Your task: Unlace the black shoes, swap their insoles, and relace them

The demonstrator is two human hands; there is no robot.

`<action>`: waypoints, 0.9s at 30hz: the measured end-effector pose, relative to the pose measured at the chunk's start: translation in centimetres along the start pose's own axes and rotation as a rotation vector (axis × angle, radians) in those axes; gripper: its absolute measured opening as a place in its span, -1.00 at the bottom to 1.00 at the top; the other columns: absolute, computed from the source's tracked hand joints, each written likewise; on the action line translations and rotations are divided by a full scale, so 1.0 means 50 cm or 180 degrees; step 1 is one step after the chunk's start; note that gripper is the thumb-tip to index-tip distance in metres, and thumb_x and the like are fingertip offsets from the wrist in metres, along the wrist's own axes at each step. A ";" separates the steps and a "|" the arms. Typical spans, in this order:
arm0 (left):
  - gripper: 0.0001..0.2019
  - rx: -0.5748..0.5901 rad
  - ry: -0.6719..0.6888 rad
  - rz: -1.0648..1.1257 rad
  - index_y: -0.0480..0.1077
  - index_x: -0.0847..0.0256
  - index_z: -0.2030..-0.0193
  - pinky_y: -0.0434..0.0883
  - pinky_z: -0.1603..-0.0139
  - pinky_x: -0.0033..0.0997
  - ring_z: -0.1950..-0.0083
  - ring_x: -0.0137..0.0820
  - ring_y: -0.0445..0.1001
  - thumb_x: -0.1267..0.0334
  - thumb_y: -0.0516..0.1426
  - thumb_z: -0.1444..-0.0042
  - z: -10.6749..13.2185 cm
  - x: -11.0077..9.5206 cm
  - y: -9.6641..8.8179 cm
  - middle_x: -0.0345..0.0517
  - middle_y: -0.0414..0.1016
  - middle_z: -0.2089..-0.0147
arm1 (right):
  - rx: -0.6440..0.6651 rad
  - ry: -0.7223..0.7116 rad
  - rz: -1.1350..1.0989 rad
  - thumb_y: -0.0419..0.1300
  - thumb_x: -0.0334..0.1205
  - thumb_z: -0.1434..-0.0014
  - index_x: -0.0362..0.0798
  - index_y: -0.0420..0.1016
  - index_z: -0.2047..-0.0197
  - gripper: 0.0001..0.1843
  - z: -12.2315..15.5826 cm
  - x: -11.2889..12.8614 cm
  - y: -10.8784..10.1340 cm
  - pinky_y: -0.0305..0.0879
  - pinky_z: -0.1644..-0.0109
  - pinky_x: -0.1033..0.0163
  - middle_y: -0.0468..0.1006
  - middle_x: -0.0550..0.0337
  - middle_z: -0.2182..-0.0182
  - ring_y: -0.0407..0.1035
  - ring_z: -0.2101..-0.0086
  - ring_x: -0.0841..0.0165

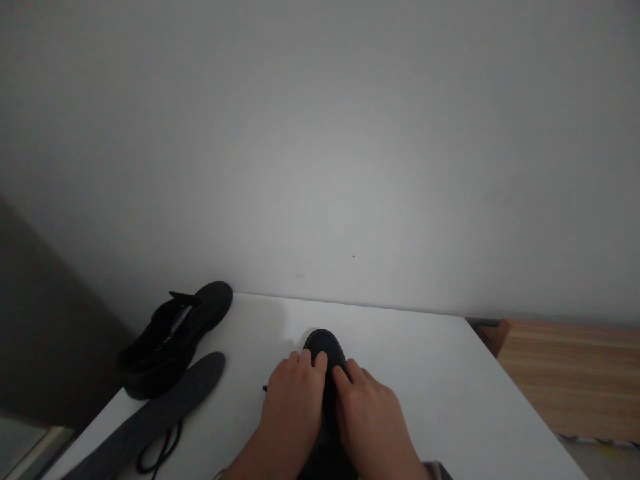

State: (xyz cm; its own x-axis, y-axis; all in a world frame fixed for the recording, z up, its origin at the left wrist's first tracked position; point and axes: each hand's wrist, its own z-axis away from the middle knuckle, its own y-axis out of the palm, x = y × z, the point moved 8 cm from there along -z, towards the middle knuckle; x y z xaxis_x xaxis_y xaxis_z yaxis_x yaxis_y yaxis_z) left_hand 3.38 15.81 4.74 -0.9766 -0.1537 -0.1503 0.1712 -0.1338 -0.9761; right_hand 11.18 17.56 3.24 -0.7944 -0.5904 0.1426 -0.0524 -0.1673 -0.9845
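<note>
A black shoe (326, 353) lies on the white table (440, 387), toe pointing away from me. My left hand (293, 407) rests over its left side and my right hand (367, 417) over its right side, fingers curled down onto the upper near the toe. Both hands cover most of the shoe, so only the toe cap and a dark strip between them show. A short lace end (265, 388) pokes out at the left of my left hand.
A second black shoe (175, 337) lies at the table's far left corner, its opening up. A dark insole (155, 417) and a loose black lace (160, 453) lie in front of it. A white wall stands behind; a wooden surface (570, 373) sits at right.
</note>
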 end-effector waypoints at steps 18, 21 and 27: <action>-0.96 -0.2867 0.0913 0.4034 0.34 0.07 0.13 0.54 0.23 -0.36 0.30 -0.38 0.56 0.27 0.07 -0.32 0.138 0.147 -0.207 -0.23 0.54 0.32 | -0.2413 -0.1055 -0.4020 -0.01 -0.29 -0.43 0.07 0.35 0.15 -0.85 0.113 -0.076 -0.212 0.40 0.07 0.25 0.49 0.24 0.28 0.42 0.19 0.38; -0.90 -0.3588 0.1124 0.4531 0.36 0.11 0.15 0.46 0.43 -0.44 0.44 -0.41 0.44 0.33 0.19 -0.22 0.175 0.215 -0.248 -0.25 0.51 0.42 | -0.3282 -0.1091 -0.4892 0.26 -0.20 -0.29 0.04 0.42 0.19 -0.92 0.163 -0.139 -0.274 0.40 0.29 0.37 0.39 0.33 0.45 0.32 0.41 0.45; -0.84 -0.3176 0.0007 0.3437 0.40 0.10 0.23 0.26 0.47 -0.54 0.45 -0.48 0.30 0.11 0.22 -0.15 0.160 0.261 -0.198 -0.30 0.38 0.45 | -0.2977 -0.0053 -0.4837 0.38 -0.05 -0.14 0.05 0.43 0.22 -0.74 0.135 -0.223 -0.205 0.17 0.50 0.47 0.37 0.32 0.45 0.17 0.51 0.51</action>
State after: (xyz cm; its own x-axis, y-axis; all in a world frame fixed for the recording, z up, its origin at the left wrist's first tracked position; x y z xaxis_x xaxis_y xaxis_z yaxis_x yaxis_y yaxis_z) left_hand -9.99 7.28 13.70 -0.4362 0.2636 -0.8604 0.6441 0.7592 -0.0940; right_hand 24.66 20.51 12.44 0.2802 -0.3675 0.8868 -0.9588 -0.0626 0.2770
